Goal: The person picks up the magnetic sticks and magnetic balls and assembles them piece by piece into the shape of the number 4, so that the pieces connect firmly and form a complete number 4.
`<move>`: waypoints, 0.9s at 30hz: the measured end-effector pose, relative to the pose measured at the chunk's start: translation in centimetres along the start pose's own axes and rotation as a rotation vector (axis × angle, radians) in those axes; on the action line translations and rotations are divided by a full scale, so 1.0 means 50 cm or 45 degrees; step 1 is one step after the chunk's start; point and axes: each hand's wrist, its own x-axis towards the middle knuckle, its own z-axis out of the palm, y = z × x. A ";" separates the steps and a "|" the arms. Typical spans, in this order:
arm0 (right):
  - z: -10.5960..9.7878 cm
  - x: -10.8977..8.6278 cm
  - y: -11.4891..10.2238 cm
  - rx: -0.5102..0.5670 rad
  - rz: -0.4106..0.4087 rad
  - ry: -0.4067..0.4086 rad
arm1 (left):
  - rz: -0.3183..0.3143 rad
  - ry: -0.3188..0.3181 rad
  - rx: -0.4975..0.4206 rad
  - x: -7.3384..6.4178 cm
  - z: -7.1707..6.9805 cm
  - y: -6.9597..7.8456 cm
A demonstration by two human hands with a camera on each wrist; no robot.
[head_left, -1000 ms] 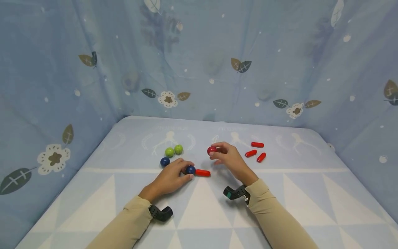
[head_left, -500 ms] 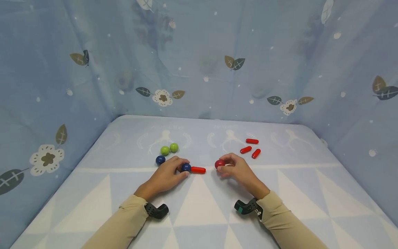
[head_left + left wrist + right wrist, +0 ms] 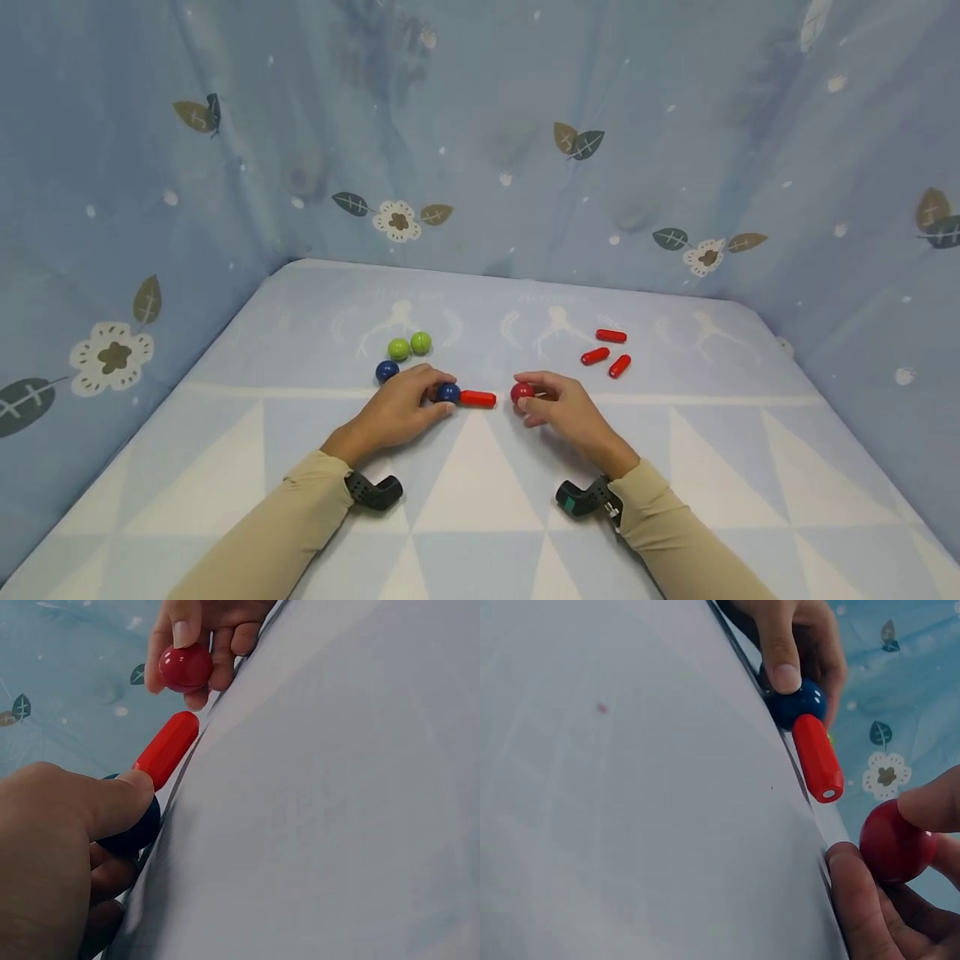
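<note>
My left hand (image 3: 400, 406) pinches a dark blue ball (image 3: 448, 393) between thumb and fingers, low at the table. From that ball's right side a red rod (image 3: 477, 399) sticks out, its end against the ball and its pale-tipped free end facing right, as the right wrist view shows. Opposite it, my right hand (image 3: 567, 408) holds a shiny dark red ball (image 3: 897, 841) between thumb and fingertips. A short gap separates the red ball from the rod's free end.
Behind my left hand lie a second blue ball (image 3: 387, 371) and two green balls, one (image 3: 398, 349) closer and one (image 3: 421, 342) farther back. Three loose red rods (image 3: 596, 356) lie beyond my right hand. A patterned blue curtain (image 3: 480, 142) hangs behind the table (image 3: 675, 533).
My right hand has come nearer and lower with the red ball, now in line with the rod. My left hand keeps hold of the blue ball; the head view has shifted slightly.
</note>
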 end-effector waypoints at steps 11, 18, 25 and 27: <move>0.001 0.003 -0.002 -0.004 -0.092 -0.008 | -0.007 -0.015 0.021 0.007 0.001 0.003; 0.006 0.006 0.001 -0.021 -0.105 0.017 | 0.017 -0.018 0.010 0.010 0.001 0.003; 0.010 0.004 -0.001 -0.066 -0.118 -0.017 | -0.005 -0.014 0.009 0.005 0.002 0.002; 0.009 0.005 0.001 -0.063 -0.117 -0.021 | -0.004 -0.013 0.005 0.004 0.002 0.003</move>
